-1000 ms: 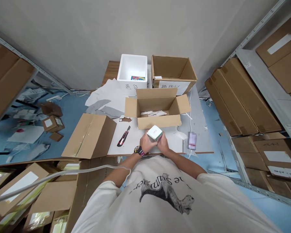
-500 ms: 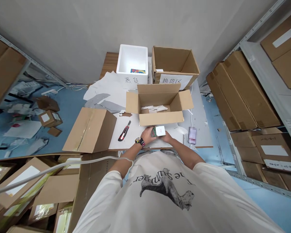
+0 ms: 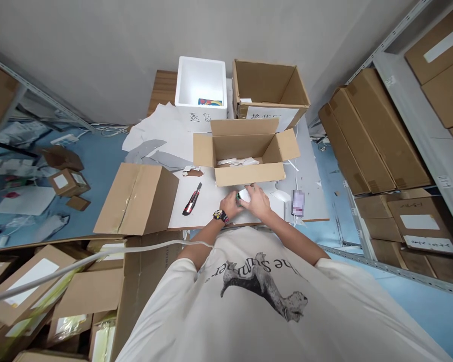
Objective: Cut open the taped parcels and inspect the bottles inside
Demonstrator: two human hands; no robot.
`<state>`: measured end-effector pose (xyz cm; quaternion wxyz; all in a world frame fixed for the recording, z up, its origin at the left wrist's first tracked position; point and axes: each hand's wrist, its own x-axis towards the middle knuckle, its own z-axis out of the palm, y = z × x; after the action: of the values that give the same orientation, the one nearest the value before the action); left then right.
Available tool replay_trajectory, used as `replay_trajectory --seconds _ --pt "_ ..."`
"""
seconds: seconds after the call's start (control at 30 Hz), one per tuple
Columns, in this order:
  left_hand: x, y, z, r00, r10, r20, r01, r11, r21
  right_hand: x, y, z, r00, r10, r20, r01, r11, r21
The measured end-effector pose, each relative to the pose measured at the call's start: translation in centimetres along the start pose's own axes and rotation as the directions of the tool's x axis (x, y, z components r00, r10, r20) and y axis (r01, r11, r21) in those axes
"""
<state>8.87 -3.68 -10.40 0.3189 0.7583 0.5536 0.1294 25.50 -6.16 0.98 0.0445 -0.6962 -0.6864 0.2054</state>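
Between my hands, just in front of the open cardboard box (image 3: 249, 176), is a small white box (image 3: 244, 195) with a green part at its left end. My left hand (image 3: 230, 204), below a patterned wristwatch, is closed on the left end. Across the top and right side, the fingers of my right hand (image 3: 259, 202) are wrapped round it. Much of the small box is hidden by my fingers. White paper (image 3: 241, 162) lies inside the open cardboard box. A red and black utility knife (image 3: 192, 199) rests on the table to the left of my hands.
A white foam box (image 3: 201, 113) and a larger cardboard box (image 3: 305, 103) stand at the back. To the left is a taped carton (image 3: 123, 198). A phone (image 3: 298, 203) lies at the right, and shelves of cartons (image 3: 377, 130) flank the table.
My right hand has moved from the small box's right side up over its top, covering more of it. The camera view has shifted slightly.
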Motion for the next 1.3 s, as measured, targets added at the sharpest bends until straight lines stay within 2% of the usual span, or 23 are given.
replay_trajectory --seconds 0.17,0.4,0.5,0.63,0.7,0.83,0.97,1.13,1.23,1.3 --pt "-0.2 -0.2 0.6 1.0 -0.018 -0.024 0.018 1.0 0.004 0.3 -1.8 -0.9 0.997 -0.02 0.076 0.031 0.99 -0.137" --pt "0.2 0.4 0.9 1.0 -0.002 -0.009 0.002 1.0 -0.014 0.5 -1.9 -2.2 0.99 -0.055 0.13 0.081 0.976 -0.2" --pt "0.3 0.4 0.6 1.0 0.012 0.0 -0.012 1.0 -0.022 0.4 0.0 -2.9 0.995 -0.073 0.063 0.082 0.984 -0.156" --pt "0.1 -0.1 0.3 0.999 0.034 0.015 -0.033 0.999 -0.028 0.3 3.1 -3.4 0.984 -0.119 -0.132 0.092 0.977 -0.19" --pt "0.1 -0.2 0.2 0.999 0.042 0.026 -0.041 0.999 -0.025 0.3 3.8 -3.3 0.978 -0.172 -0.12 0.139 0.96 -0.243" --pt "0.3 -0.2 0.0 0.995 0.08 0.061 -0.079 0.997 -0.007 -0.2 2.9 -2.2 0.973 -0.23 0.025 0.229 0.945 -0.233" --pt "0.6 -0.5 -0.1 0.993 0.094 0.067 -0.094 0.996 -0.002 -1.1 1.8 -1.5 0.988 -0.151 -0.026 0.145 0.977 -0.153" --pt "0.7 -1.3 -0.4 0.992 0.123 0.038 -0.121 0.992 -0.032 -2.0 2.4 -1.5 0.992 -0.128 -0.003 0.128 0.992 -0.022" --pt "0.5 -1.6 -0.7 0.983 0.159 0.093 -0.156 0.987 -0.038 -2.6 2.9 -0.9 0.995 -0.101 0.011 0.101 0.994 -0.044" --pt "0.4 -1.8 -0.9 0.98 0.168 0.11 -0.165 0.986 -0.034 -3.1 3.1 -0.4 0.995 -0.101 -0.024 0.1 0.994 -0.054"
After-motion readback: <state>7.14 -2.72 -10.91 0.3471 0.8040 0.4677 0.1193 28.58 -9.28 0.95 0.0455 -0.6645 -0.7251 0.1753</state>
